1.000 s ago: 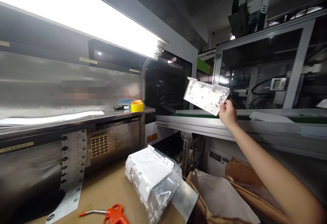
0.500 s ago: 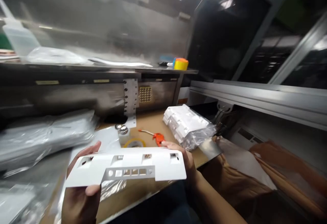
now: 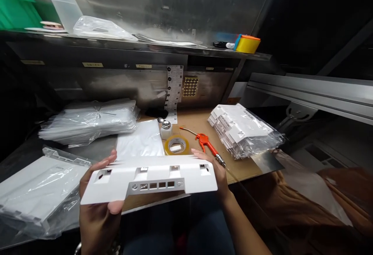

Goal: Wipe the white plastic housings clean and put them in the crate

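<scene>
I hold a long white plastic panel (image 3: 151,179) level in front of me, over the near edge of the brown worktop (image 3: 201,125). The panel has a row of small square cut-outs along its front. My left hand (image 3: 97,212) grips its left end, thumb on the front face and fingers behind. At the right end, my right hand (image 3: 217,175) clasps the panel from behind. Just beyond the panel lie a roll of clear tape (image 3: 176,145), an orange air blow gun (image 3: 205,141) and a small metal-capped bottle (image 3: 166,127).
A bagged stack of white panels (image 3: 241,129) sits on the right of the worktop. More bagged parts lie at the left (image 3: 90,121) and near left (image 3: 32,191). A steel shelf (image 3: 140,45) carries a plastic bottle, papers and a yellow tape roll (image 3: 247,43). Brown paper sacks (image 3: 329,196) stand at the right.
A second ago my right hand alone held the panel up by the conveyor. I have turned down to the worktop, and both hands now hold the panel low before me.
</scene>
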Action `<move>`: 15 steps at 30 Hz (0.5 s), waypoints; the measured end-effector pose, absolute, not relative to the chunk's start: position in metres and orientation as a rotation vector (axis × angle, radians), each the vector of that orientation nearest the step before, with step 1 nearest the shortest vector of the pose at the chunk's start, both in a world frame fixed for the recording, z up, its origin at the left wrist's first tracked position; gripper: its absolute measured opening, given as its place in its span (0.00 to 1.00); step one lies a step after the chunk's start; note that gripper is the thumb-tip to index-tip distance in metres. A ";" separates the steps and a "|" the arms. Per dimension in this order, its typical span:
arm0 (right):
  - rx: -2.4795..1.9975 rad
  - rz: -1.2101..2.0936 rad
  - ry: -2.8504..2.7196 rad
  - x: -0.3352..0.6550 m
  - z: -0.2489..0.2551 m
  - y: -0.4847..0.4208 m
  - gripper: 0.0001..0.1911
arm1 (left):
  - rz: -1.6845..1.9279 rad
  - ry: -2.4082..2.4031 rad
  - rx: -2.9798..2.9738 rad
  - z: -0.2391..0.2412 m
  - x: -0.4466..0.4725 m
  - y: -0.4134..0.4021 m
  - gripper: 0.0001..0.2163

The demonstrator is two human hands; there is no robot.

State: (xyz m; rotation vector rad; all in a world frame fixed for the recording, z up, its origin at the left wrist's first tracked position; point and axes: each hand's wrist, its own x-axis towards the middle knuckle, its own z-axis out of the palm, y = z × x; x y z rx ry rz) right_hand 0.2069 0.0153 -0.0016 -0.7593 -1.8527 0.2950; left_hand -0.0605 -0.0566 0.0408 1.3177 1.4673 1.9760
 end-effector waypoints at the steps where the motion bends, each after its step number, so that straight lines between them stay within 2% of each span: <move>1: -0.775 0.298 -1.865 0.210 -0.002 0.015 0.26 | 1.965 1.429 1.379 0.040 -0.060 -0.057 0.36; 3: -0.821 0.305 -1.880 0.215 -0.005 0.013 0.26 | 1.926 1.382 1.457 0.038 -0.059 -0.058 0.32; 9: -0.856 0.412 -1.844 0.224 -0.014 0.010 0.28 | 1.912 1.309 1.394 0.032 -0.056 -0.060 0.36; 15: -0.874 0.416 -1.876 0.231 -0.018 0.014 0.24 | 1.938 1.302 1.436 0.034 -0.052 -0.062 0.37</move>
